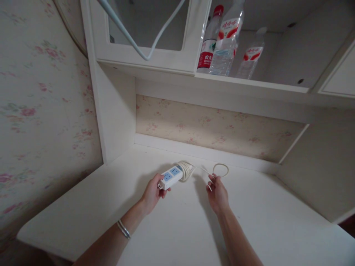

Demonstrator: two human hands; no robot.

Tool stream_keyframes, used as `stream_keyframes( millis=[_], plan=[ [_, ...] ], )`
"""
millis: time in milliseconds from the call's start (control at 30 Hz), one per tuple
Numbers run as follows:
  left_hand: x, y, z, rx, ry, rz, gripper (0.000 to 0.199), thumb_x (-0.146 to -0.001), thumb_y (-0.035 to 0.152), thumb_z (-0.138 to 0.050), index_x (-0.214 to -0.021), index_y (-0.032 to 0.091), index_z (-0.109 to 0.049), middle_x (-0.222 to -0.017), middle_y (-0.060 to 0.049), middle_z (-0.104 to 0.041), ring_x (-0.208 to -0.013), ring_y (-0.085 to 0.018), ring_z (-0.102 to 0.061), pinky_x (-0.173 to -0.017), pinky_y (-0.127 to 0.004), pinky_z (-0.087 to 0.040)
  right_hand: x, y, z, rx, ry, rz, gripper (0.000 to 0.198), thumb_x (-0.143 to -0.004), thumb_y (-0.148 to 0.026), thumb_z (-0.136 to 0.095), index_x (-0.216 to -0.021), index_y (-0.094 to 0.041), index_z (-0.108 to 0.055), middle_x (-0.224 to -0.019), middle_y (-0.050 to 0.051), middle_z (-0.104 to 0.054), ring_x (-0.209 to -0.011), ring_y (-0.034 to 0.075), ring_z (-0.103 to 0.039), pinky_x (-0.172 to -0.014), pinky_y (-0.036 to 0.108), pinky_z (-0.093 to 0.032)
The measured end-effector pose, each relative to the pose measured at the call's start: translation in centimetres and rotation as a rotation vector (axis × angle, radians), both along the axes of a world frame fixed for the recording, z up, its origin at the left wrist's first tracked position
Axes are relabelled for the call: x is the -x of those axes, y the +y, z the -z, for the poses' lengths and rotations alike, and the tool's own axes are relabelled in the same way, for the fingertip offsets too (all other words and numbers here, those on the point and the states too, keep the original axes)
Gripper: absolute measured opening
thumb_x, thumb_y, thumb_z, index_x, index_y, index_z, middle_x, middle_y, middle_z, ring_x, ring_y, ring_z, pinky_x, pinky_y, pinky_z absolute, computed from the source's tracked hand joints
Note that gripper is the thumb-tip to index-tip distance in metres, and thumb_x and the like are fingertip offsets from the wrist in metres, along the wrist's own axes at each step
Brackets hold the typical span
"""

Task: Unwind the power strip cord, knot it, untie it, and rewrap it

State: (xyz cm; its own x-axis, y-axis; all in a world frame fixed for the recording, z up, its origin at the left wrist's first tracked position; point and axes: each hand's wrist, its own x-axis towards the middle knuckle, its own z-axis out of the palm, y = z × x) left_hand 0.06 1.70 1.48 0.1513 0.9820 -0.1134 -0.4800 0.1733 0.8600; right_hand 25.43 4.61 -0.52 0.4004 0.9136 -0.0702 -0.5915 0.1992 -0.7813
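A white power strip (171,177) with blue socket faces is gripped at its near end by my left hand (153,190), thumb on top and fingers underneath. Several turns of its cream cord (185,170) are wound around the strip's far end. From there a free length runs right to my right hand (217,193), whose fingers are closed on it. Beyond those fingers the cord makes a loop (221,164) over the back of the white desk (177,229). The cord's plug does not show.
Above the desk hangs a white cabinet with a glass door (149,55) at left. Its open shelf holds a red-capped bottle (208,48) and clear plastic bottles (226,44). A white bent tube (133,40) crosses the upper left. Side panels and a floral wall enclose the desk.
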Motion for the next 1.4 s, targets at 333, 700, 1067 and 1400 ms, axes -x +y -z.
stream_keyframes(
  millis=[333,700,1067,1400],
  plan=[
    [-0.1,-0.5,-0.5,0.034,-0.084,0.058,0.027,-0.081,0.035,-0.046,-0.090,0.012,-0.055,-0.060,-0.006,-0.064,-0.039,-0.008,-0.045,-0.037,-0.017,-0.032,3.5,-1.5,-0.4,0.061,-0.158,-0.367,0.032,-0.073,-0.040,-0.067,-0.098,-0.022,-0.061,-0.087,0.002,-0.066,-0.056,0.010,-0.053,-0.051,0.023,-0.045],
    [-0.3,-0.9,-0.2,0.043,-0.008,0.201,0.032,-0.076,0.038,-0.046,-0.083,0.010,-0.059,-0.055,-0.006,-0.062,-0.036,-0.009,-0.045,-0.036,-0.019,-0.029,4.4,-1.5,0.5,-0.006,-0.207,-0.437,0.014,-0.071,-0.030,-0.067,-0.081,-0.021,-0.062,-0.067,-0.003,-0.060,-0.055,0.010,-0.052,-0.055,0.022,-0.042],
    [0.0,-0.8,-0.2,0.045,0.140,0.170,0.034,-0.075,0.039,-0.041,-0.064,0.011,-0.057,-0.043,-0.006,-0.056,-0.029,-0.007,-0.037,-0.031,-0.019,-0.022,1.3,-0.5,-0.3,-0.116,-0.025,-0.155,0.022,-0.072,-0.037,-0.068,-0.086,-0.023,-0.058,-0.077,-0.005,-0.063,-0.061,0.009,-0.056,-0.055,0.020,-0.044],
    [0.5,0.2,-0.5,0.013,-0.091,-0.044,0.022,-0.078,0.035,-0.048,-0.083,0.014,-0.055,-0.057,-0.004,-0.062,-0.038,-0.007,-0.043,-0.036,-0.016,-0.031,1.8,-0.7,-0.2,0.003,0.017,-0.156,0.017,-0.071,-0.027,-0.071,-0.082,-0.022,-0.059,-0.078,-0.004,-0.062,-0.052,0.005,-0.050,-0.047,0.017,-0.044]
  ],
)
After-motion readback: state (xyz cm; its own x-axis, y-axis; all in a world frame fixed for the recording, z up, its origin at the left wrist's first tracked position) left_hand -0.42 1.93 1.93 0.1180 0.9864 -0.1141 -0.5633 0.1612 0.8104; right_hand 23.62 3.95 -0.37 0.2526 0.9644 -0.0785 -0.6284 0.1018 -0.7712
